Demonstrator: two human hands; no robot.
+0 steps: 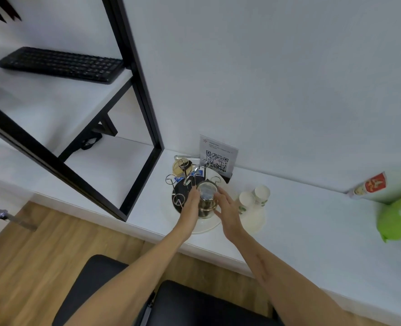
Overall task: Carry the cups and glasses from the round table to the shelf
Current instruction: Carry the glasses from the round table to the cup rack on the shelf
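A: Status? Where's the glass [207,196]?
B: On the white tray [208,225] on the shelf ledge, beside the wire cup rack [183,184]. Left hand [191,204] and right hand [226,209] flank it, fingers straight, touching its sides.
A: Handling?
B: Probably light, rigid, slick, breakable. Grip mid-wall, not the rim.
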